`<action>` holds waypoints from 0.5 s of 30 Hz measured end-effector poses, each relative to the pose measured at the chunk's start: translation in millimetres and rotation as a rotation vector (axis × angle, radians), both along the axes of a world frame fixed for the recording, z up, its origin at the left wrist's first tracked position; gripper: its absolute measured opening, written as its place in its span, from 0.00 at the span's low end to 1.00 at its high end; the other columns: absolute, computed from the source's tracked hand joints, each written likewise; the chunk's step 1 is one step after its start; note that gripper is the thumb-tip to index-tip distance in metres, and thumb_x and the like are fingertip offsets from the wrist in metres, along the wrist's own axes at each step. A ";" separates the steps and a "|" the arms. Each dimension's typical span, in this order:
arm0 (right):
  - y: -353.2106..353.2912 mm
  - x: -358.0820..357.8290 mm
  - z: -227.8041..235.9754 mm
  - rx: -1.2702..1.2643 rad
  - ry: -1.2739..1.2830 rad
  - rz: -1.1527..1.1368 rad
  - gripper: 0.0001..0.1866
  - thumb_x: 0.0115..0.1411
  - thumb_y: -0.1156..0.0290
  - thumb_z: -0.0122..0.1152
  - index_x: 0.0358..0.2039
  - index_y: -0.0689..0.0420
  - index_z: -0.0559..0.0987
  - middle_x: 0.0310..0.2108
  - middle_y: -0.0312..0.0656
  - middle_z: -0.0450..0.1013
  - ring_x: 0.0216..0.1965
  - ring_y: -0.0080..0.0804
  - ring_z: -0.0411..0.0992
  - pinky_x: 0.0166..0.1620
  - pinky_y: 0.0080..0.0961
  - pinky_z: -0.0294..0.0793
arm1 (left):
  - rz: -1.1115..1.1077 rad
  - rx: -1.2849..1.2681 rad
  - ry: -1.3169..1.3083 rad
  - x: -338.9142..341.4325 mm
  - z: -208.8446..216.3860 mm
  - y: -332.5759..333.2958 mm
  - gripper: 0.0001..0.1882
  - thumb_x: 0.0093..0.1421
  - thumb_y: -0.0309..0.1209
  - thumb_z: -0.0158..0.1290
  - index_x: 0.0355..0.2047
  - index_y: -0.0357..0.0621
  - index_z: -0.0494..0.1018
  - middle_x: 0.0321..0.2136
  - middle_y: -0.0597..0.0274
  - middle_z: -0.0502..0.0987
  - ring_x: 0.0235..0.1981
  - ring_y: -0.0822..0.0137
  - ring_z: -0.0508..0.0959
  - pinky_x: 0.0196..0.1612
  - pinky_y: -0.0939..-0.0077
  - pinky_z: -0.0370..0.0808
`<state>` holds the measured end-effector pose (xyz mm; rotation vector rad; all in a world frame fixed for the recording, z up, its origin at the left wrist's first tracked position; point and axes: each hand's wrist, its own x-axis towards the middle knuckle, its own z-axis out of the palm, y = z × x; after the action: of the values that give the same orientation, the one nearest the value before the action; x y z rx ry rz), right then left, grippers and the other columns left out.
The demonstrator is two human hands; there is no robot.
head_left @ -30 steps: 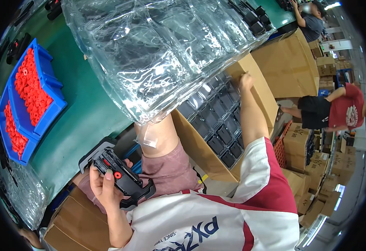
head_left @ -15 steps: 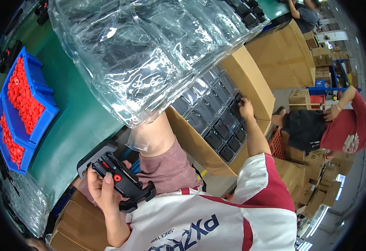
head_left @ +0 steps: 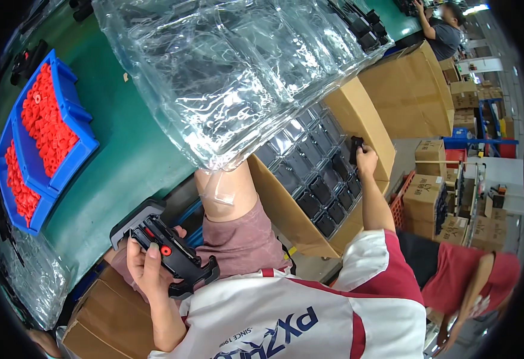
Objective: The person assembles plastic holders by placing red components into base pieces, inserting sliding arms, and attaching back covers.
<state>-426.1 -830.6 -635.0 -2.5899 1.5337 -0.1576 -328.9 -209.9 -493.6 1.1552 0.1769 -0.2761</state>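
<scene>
My left hand (head_left: pixel 149 276) is wrapped round a black plastic holder (head_left: pixel 185 261) with curved jaws at both ends and a small red ring on its face. Over the right side of an open cardboard box (head_left: pixel 361 110), my right hand (head_left: pixel 367 161) pinches a small black part (head_left: pixel 356 147); its exact kind is hidden by the fingers and its size. Below that hand, a clear moulded tray (head_left: pixel 310 140) lies in the box, with several dark parts sitting in its pockets.
A stack of clear plastic trays (head_left: pixel 226 78) overhangs the green table (head_left: pixel 112 137) and the box. Blue bins (head_left: pixel 88 143) of red rings stand at the left. Another cardboard box (head_left: pixel 406 90) is beyond mine. Two people, one in red (head_left: pixel 483 281), are at the right.
My right hand has come up from the tray pocket with the small black part. The left hand keeps its hold on the holder. The person in red has moved nearer.
</scene>
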 end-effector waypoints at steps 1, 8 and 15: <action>4.3 -2.3 2.2 0.032 -0.104 0.023 0.15 0.57 0.61 0.60 0.38 0.59 0.82 0.28 0.45 0.80 0.30 0.41 0.77 0.37 0.32 0.75 | 0.004 -0.002 -0.002 0.5 -1.7 0.0 0.21 0.61 0.28 0.46 0.54 0.34 0.61 0.39 0.40 0.77 0.39 0.48 0.81 0.46 0.59 0.77; 200.4 36.8 75.7 1.246 -0.845 -0.070 0.16 0.59 0.63 0.55 0.41 0.63 0.77 0.28 0.49 0.78 0.22 0.29 0.72 0.27 0.20 0.71 | 0.049 -0.017 0.025 -5.5 -5.0 2.2 0.21 0.61 0.26 0.45 0.54 0.33 0.61 0.40 0.40 0.77 0.41 0.46 0.80 0.46 0.59 0.78; 304.4 69.4 100.9 2.052 -0.696 0.193 0.20 0.56 0.64 0.54 0.45 0.64 0.74 0.36 0.51 0.75 0.22 0.30 0.71 0.25 0.18 0.72 | 0.116 -0.137 -0.003 -17.8 -6.5 5.3 0.23 0.61 0.20 0.45 0.57 0.38 0.59 0.47 0.42 0.74 0.43 0.46 0.80 0.46 0.62 0.78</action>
<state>-356.7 -526.2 -534.0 -0.7681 0.4022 0.3360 -346.7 -204.6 -500.1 1.0056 0.2186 -0.1812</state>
